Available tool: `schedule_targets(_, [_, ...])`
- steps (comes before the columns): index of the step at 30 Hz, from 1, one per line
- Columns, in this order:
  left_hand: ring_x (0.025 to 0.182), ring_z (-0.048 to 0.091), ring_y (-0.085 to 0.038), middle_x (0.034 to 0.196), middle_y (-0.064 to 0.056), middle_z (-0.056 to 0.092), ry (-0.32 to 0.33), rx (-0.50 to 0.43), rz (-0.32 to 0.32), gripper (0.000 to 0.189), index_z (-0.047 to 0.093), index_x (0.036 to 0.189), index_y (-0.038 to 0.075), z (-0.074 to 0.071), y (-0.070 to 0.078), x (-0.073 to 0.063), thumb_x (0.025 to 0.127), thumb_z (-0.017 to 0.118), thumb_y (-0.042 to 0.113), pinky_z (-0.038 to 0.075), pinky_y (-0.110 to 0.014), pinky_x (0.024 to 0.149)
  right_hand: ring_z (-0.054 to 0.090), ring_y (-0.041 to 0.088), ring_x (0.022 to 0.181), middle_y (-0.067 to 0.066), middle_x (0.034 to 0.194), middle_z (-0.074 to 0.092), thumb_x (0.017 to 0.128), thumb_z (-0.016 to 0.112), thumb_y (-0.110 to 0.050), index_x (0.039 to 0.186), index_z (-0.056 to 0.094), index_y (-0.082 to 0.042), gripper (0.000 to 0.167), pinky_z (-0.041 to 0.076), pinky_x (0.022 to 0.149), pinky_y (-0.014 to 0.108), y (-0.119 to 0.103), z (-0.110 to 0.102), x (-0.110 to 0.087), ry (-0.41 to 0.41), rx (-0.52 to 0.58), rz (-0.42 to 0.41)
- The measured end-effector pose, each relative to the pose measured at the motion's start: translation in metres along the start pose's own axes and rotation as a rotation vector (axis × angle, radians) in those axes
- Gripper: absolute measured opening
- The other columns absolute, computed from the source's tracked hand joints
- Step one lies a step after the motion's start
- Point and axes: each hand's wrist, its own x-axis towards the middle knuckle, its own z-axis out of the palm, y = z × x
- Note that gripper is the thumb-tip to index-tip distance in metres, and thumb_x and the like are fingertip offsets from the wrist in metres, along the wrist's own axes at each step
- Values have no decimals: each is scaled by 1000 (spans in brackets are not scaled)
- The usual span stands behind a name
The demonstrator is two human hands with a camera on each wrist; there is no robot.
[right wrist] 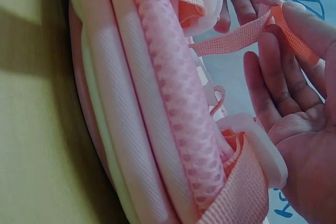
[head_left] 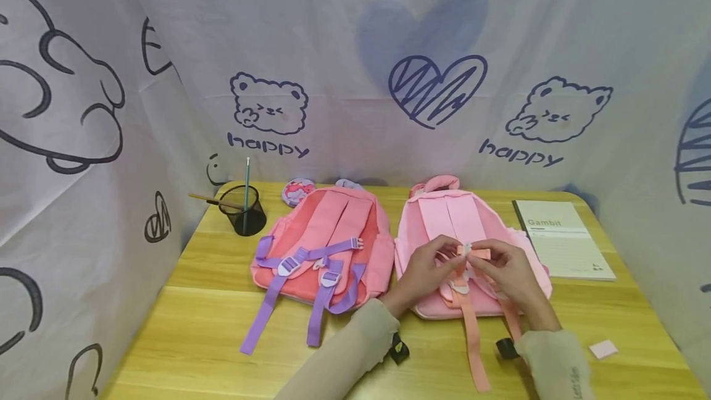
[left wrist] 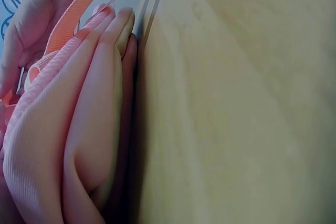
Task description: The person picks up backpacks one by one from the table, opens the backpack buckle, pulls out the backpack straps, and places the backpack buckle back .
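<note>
A light pink backpack is not the one I work on; it lies on the left with purple straps. On the right lies a paler pink backpack, back panel up, with peach webbing straps and white strap adjusters. Above its panel my left hand pinches a narrow peach strap near a small whitish piece, perhaps a buckle. My right hand pinches the same strap just right of that piece. In the right wrist view its other fingers spread loosely; the fingertips partly hide the join.
A black mesh pen cup with a pencil and a brush stands at the back left. A notebook lies at the back right. Near the front right is a small pale pink block. Printed cloth hangs around the table.
</note>
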Motion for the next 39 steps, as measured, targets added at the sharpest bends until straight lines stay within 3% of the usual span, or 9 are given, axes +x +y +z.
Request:
schedule_targets(5, [96, 64, -4, 110, -7, 73, 20, -16, -6, 22, 66, 120, 11, 0, -1, 0, 102, 68, 24, 54, -19, 85, 61, 7, 80, -10, 97, 67, 97, 75, -21, 121, 71, -5, 29, 54, 71, 21, -1, -2, 0, 23, -26, -5])
schedule_targets(19, [91, 62, -1, 107, -6, 71, -8, -39, -18, 23, 66, 120, 12, 0, -2, -2, 102, 68, 25, 54, -20, 84, 53, 8, 70, -5, 80, 57, 96, 76, -16, 115, 72, 0, 25, 46, 58, 24, -1, 0, -4, 34, 9, 0])
schedule_targets(30, [90, 62, -3, 102, -5, 70, 8, -13, 1, 20, 66, 119, 13, 0, -4, 0, 103, 67, 25, 54, -19, 82, 67, 6, 86, -13, 99, 71, 97, 75, -22, 124, 69, -3, 34, 56, 77, 20, -2, -2, -1, 12, -3, 38])
schedule_targets(39, [90, 62, -3, 103, -5, 70, 2, -24, -18, 20, 66, 118, 13, 1, -2, -1, 102, 68, 25, 53, -19, 82, 69, 4, 87, -19, 97, 71, 98, 73, -14, 120, 70, 0, 27, 57, 77, 19, 3, -3, -1, 13, 15, 25])
